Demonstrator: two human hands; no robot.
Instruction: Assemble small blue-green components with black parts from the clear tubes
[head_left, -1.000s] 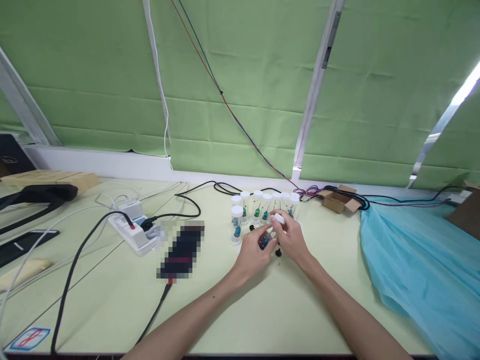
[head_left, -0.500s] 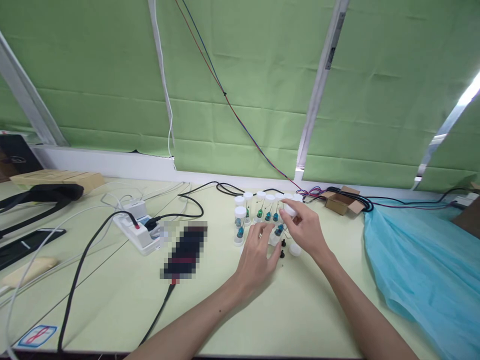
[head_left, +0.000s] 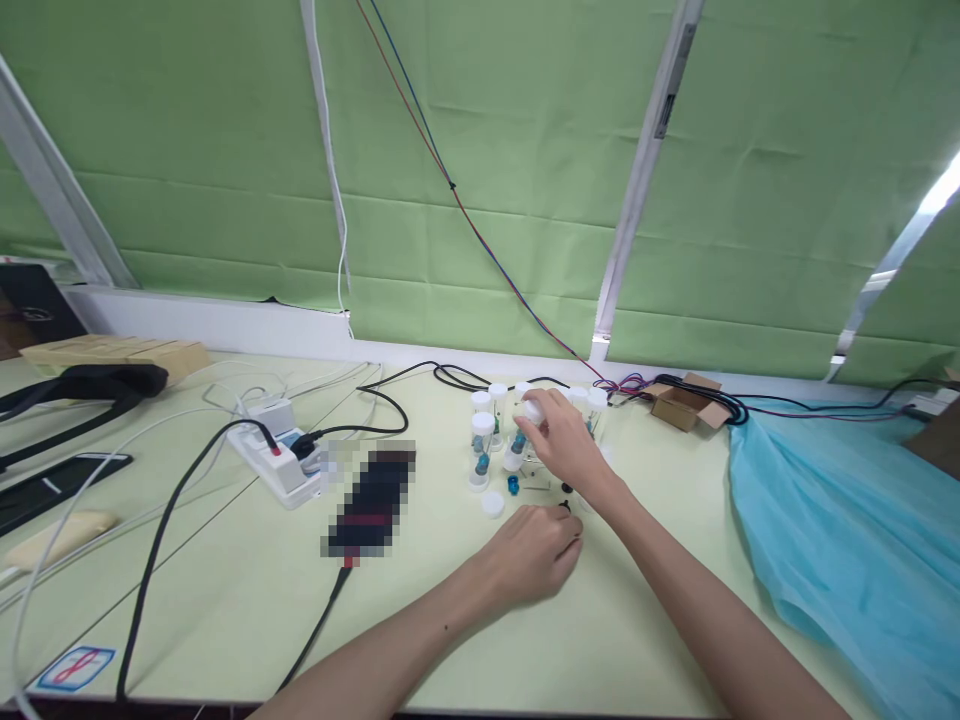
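The table (head_left: 615,620) supports everything. The right hand (head_left: 568,442) grips a tilted vial (head_left: 514,460) at its top, probably leaving the clear body unobstructed; capped vials (head_left: 480,462) stand upright to its left. The left hand (head_left: 534,553) is curled narrow; I cannot tell whether it holds anything. Beyond its knuckles, perhaps for easy reach, lie a white lid (head_left: 493,504), a blue piece (head_left: 513,485) and a small black piece (head_left: 567,488).

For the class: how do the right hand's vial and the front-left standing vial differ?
The vial at the right hand leans; the front-left standing vial is upright. The hand grips the leaning vial at its cap; no hand touches the standing vial. Both are clear, white-capped, with blue inside.
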